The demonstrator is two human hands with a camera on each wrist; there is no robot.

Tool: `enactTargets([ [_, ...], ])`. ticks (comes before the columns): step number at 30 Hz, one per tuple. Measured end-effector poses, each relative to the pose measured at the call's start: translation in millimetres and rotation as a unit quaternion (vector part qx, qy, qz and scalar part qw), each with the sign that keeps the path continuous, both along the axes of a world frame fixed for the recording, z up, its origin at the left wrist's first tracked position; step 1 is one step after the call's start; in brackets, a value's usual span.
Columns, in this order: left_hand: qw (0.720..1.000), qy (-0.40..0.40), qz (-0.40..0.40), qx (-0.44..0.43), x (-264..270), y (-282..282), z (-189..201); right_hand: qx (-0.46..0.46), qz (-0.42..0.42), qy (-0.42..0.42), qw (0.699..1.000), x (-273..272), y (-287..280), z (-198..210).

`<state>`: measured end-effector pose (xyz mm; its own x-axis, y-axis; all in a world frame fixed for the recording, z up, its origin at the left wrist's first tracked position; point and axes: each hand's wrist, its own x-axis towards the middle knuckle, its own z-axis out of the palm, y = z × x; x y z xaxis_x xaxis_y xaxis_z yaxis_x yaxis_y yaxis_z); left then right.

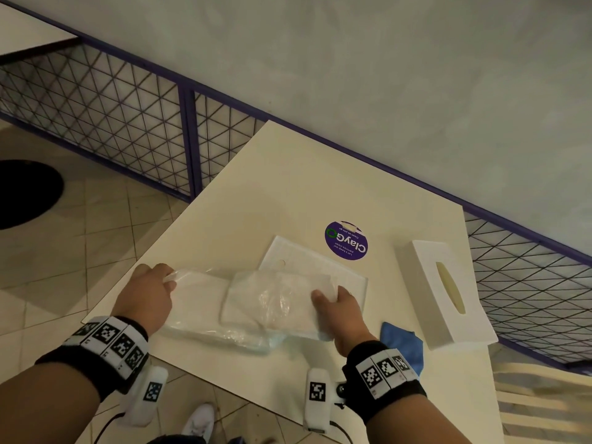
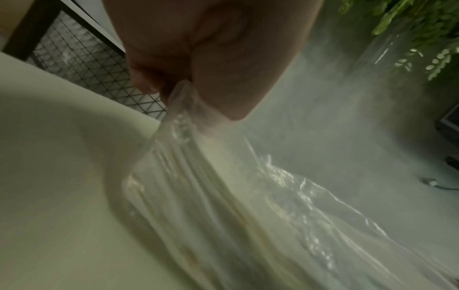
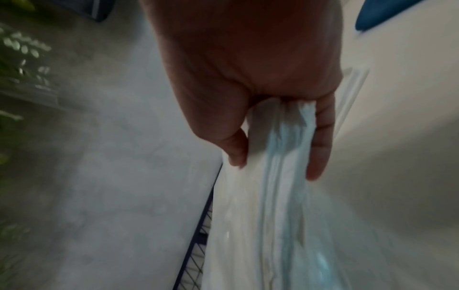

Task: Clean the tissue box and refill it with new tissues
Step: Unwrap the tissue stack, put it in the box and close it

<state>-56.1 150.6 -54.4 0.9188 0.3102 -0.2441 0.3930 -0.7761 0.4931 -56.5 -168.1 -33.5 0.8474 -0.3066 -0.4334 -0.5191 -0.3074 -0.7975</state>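
Observation:
A pack of new tissues in clear plastic wrap (image 1: pixel 256 302) lies across the near part of the cream table (image 1: pixel 288 187). My left hand (image 1: pixel 150 290) pinches the loose plastic wrap (image 2: pixel 188 137) at its left end. My right hand (image 1: pixel 336 302) grips the pack's right end (image 3: pixel 285 157), thumb on top, where the tissue stack shows white and pale blue. The white tissue box (image 1: pixel 445 293) stands at the right with its oval slot up. A flat white panel (image 1: pixel 320 264), likely the box's base, lies behind the pack.
A blue cloth (image 1: pixel 403 341) lies by my right wrist, next to the box. A round purple sticker (image 1: pixel 346 240) is on the table. A purple-framed mesh railing (image 1: pixel 128 123) runs behind and to the right. A slatted chair (image 1: pixel 544 405) sits at lower right.

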Motion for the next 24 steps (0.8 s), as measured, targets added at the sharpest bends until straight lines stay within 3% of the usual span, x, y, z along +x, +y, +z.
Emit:
enactTargets([
  [7, 1.0, 0.012, 0.008, 0.027, 12.5, 15.5, 10.7, -0.07, 0.03, 0.007, 0.997, -9.6, -26.5, 9.6],
  [11, 0.997, 0.038, -0.01, 0.067, 18.4, 0.7, 29.7, -0.123, 0.049, -0.041, 0.99, -14.1, -46.9, 35.4],
  [13, 0.998, -0.04, -0.046, 0.028, 22.9, -23.1, 45.8, -0.143, 0.07, -0.08, 0.984, -12.6, -58.5, 56.2],
  [15, 0.982, -0.134, -0.109, -0.074, 27.4, -55.6, 64.9, -0.159, 0.095, -0.113, 0.976, -10.0, -68.6, 78.8],
  [17, 0.952, -0.15, -0.147, -0.221, 35.4, -90.2, 78.6, -0.154, 0.105, -0.137, 0.973, -8.6, -76.6, 101.3],
  [19, 0.907, -0.065, -0.125, -0.396, 42.0, -120.1, 87.3, -0.121, 0.098, -0.161, 0.975, -9.0, -83.0, 118.4],
  [21, 0.822, 0.058, -0.079, -0.562, 47.8, -140.7, 87.5, -0.061, 0.066, -0.182, 0.979, -9.6, -87.3, 127.1],
  [23, 0.729, 0.146, -0.085, -0.663, 50.8, -152.2, 86.1, 0.008, 0.024, -0.187, 0.982, -8.7, -89.6, 124.2],
  [24, 0.715, 0.16, -0.088, -0.675, 51.4, -156.8, 87.1, 0.034, 0.002, -0.185, 0.982, -7.3, -89.9, 119.2],
])
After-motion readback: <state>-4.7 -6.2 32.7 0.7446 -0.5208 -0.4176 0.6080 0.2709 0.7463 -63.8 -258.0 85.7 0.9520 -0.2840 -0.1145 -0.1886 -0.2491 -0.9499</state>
